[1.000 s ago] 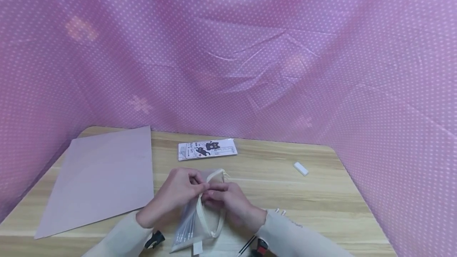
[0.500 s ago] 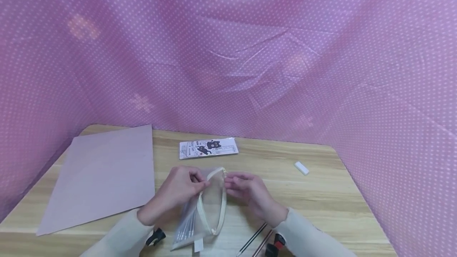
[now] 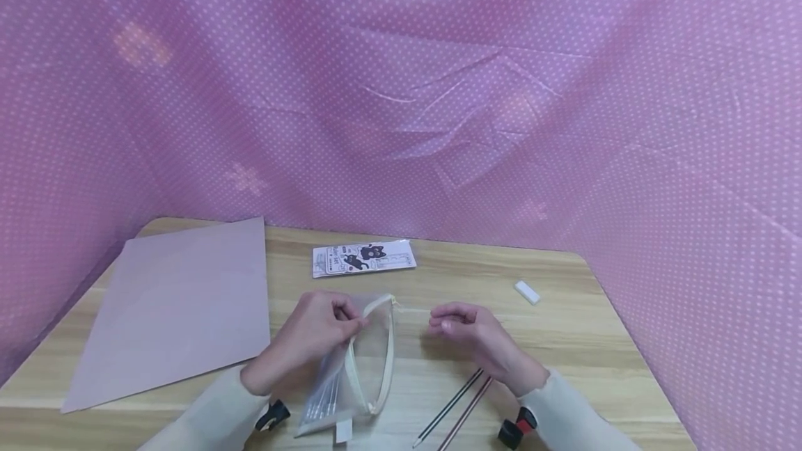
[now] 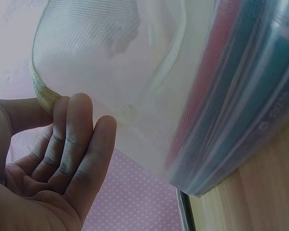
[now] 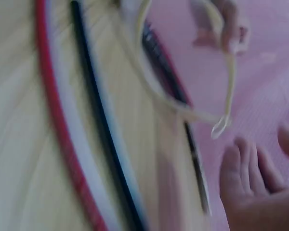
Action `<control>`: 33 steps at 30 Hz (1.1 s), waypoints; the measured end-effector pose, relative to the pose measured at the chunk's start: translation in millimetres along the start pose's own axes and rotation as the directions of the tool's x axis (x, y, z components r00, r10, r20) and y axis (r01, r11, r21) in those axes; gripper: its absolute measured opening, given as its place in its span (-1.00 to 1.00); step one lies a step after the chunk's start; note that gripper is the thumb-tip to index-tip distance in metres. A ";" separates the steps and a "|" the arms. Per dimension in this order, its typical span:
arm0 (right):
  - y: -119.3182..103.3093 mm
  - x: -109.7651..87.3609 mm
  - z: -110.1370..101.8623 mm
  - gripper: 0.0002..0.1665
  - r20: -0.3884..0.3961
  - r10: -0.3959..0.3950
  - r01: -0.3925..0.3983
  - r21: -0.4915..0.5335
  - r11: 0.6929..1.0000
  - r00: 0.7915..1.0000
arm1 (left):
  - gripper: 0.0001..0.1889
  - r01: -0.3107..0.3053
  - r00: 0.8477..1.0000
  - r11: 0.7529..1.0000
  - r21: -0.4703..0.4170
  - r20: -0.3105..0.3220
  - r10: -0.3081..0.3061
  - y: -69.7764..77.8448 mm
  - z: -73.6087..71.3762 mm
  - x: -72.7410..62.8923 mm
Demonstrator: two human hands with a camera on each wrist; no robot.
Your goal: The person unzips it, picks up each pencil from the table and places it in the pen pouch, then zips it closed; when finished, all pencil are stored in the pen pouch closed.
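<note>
My left hand (image 3: 319, 326) pinches the cream zipper edge of a sheer mesh pencil pouch (image 3: 351, 378), whose mouth gapes to the right. Through its side in the left wrist view show a red pencil (image 4: 202, 86) and several teal and dark ones (image 4: 255, 82). A white tag (image 3: 344, 431) sticks out at the near end. My right hand (image 3: 479, 333) is to the right of the pouch, apart from it, with loosely bent fingers and nothing in them. Below it a dark green pencil (image 3: 447, 407) and a red pencil (image 3: 465, 415) lie side by side on the table.
A flat ruler set pack (image 3: 365, 259) with black cats lies at the back. A small white eraser (image 3: 527, 291) is on the right, and a large greyish-pink sheet (image 3: 182, 305) covers the left. Pink dotted cloth (image 3: 401, 89) hangs around the wooden table.
My right hand has let go of the pouch's edge and moved right, uncovering the two pencils. The left hand has kept its pinch, and the pouch mouth stands wider than before.
</note>
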State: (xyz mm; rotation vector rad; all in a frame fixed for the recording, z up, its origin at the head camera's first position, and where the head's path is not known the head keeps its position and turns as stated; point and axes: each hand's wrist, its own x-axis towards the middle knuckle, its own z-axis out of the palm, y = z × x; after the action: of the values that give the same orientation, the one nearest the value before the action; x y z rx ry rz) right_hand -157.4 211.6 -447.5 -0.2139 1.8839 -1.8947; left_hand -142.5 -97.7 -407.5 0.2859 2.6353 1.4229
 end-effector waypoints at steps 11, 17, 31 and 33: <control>11.2 -19.0 -17.7 -0.48 0.469 0.056 0.236 -0.540 0.808 0.881 | -0.87 -0.006 1.000 1.000 0.009 -0.016 0.006 0.8 0.6 0.1; 12.8 -26.7 -13.2 -0.36 0.595 0.012 0.493 -0.676 0.548 0.803 | -0.86 0.004 1.000 1.000 0.017 -0.022 -0.003 0.4 1.2 -1.1; 13.0 -25.8 -4.6 -0.48 0.612 -0.015 0.565 -0.720 0.404 0.791 | -0.91 -0.008 1.000 1.000 -0.023 -0.013 0.007 -0.6 0.6 -0.8; 12.9 -25.8 -3.6 -0.48 0.623 -0.023 0.578 -0.712 0.399 0.782 | -0.91 -0.008 1.000 1.000 -0.024 -0.013 0.007 -0.3 0.2 -0.9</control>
State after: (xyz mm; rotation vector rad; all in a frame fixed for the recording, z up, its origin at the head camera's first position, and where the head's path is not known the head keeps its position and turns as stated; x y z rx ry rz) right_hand -133.4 226.3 -455.0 -1.3863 2.2958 -0.6033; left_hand -141.6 -97.9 -407.8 0.2851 2.6282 1.4628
